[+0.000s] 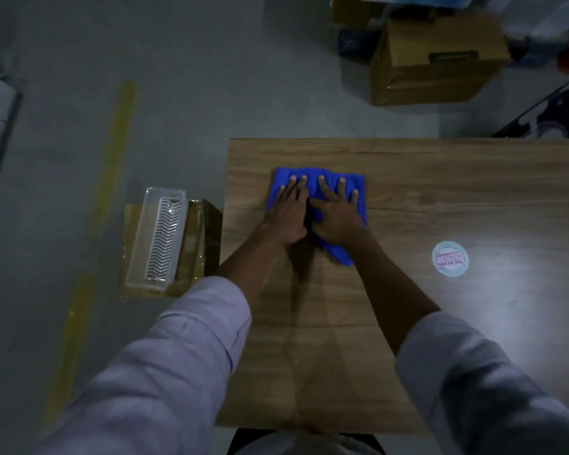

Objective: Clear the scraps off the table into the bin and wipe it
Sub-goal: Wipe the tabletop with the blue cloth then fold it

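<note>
A blue cloth [322, 182] lies on the wooden table [440, 178] near its far left corner. My left hand [288, 210] presses flat on the cloth's left half with fingers spread. My right hand [337, 211] presses flat on its right half, fingers straight, thumb touching the left hand. A loose corner of the cloth trails toward me under my right wrist. A round sticker-like scrap [450, 258] with red print lies on the table to the right of my hands.
On the floor left of the table stands a clear plastic bin [160, 238] on a cardboard box [197, 244]. A larger cardboard box [437, 60] sits on the floor beyond the table. A yellow line [112, 159] runs along the floor.
</note>
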Demonstrator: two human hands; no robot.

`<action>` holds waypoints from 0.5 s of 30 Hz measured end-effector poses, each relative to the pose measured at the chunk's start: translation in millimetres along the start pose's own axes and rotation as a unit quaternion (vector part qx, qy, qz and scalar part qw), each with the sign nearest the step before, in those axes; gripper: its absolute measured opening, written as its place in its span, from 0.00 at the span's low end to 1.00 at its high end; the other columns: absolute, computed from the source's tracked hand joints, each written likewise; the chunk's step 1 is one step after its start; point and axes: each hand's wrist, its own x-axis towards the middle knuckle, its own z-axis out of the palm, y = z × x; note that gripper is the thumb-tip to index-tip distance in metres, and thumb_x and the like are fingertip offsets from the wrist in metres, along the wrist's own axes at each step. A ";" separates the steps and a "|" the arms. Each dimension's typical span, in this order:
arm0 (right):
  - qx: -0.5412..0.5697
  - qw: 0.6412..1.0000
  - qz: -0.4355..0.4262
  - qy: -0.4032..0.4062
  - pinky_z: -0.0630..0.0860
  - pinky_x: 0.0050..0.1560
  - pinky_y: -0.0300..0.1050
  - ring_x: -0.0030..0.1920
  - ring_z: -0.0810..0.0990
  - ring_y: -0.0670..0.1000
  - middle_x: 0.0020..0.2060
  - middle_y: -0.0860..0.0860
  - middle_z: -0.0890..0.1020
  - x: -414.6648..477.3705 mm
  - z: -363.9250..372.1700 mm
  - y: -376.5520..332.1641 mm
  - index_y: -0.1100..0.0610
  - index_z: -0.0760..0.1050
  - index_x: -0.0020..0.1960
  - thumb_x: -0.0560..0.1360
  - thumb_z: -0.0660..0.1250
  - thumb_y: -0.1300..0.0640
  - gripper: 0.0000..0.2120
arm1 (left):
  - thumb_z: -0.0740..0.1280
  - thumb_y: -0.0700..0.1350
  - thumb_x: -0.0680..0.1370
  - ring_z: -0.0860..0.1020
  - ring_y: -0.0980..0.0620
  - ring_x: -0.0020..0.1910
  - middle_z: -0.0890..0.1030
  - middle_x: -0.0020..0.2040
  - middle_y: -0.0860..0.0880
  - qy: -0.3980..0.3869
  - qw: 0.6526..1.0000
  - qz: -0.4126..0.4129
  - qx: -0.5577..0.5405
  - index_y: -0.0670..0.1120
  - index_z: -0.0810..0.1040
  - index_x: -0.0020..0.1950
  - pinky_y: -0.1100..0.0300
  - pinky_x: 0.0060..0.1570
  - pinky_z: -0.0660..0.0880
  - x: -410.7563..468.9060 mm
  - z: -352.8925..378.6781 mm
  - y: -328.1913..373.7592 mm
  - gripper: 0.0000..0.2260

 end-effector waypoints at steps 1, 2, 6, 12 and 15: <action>0.005 1.000 0.004 0.010 0.41 0.76 0.69 0.80 0.44 0.68 0.82 0.54 0.51 -1.7 11.8 0.7 0.48 0.68 0.77 0.74 0.69 0.52 0.31 | 0.67 0.37 0.76 0.42 0.44 0.82 0.45 0.83 0.42 0.004 1.000 0.000 -0.012 0.38 0.44 0.82 0.52 0.80 0.42 -1.4 8.9 -2.0 0.41; 0.028 0.999 0.005 0.028 0.39 0.77 0.67 0.81 0.44 0.67 0.82 0.55 0.51 -7.6 19.3 0.2 0.49 0.68 0.77 0.74 0.69 0.54 0.31 | 0.66 0.37 0.76 0.42 0.45 0.82 0.44 0.83 0.43 0.011 1.000 0.000 -0.027 0.38 0.44 0.82 0.52 0.80 0.42 -5.0 14.2 -2.1 0.41; 0.109 0.990 -0.047 0.079 0.54 0.76 0.68 0.76 0.61 0.71 0.75 0.65 0.68 -55.3 47.1 -5.1 0.64 0.79 0.65 0.68 0.65 0.58 0.26 | 0.68 0.38 0.77 0.44 0.45 0.82 0.44 0.83 0.44 -0.006 1.000 -0.004 -0.003 0.42 0.45 0.82 0.52 0.80 0.45 -49.0 29.2 15.3 0.41; 0.029 0.999 -0.025 0.030 0.80 0.52 0.56 0.51 0.83 0.66 0.50 0.62 0.85 -110.3 3.6 -15.4 0.58 0.82 0.53 0.70 0.63 0.49 0.18 | 0.71 0.44 0.74 0.76 0.40 0.66 0.76 0.68 0.41 -0.066 0.996 0.036 0.057 0.46 0.56 0.81 0.50 0.61 0.74 -101.4 0.3 48.5 0.39; 0.068 0.984 -0.050 0.156 0.82 0.49 0.61 0.50 0.83 0.67 0.52 0.62 0.84 -96.2 -8.1 -13.9 0.58 0.82 0.55 0.66 0.53 0.46 0.28 | 0.70 0.45 0.76 0.75 0.40 0.66 0.76 0.68 0.42 0.025 0.998 0.039 0.049 0.47 0.61 0.77 0.52 0.62 0.69 -82.5 -34.4 45.9 0.32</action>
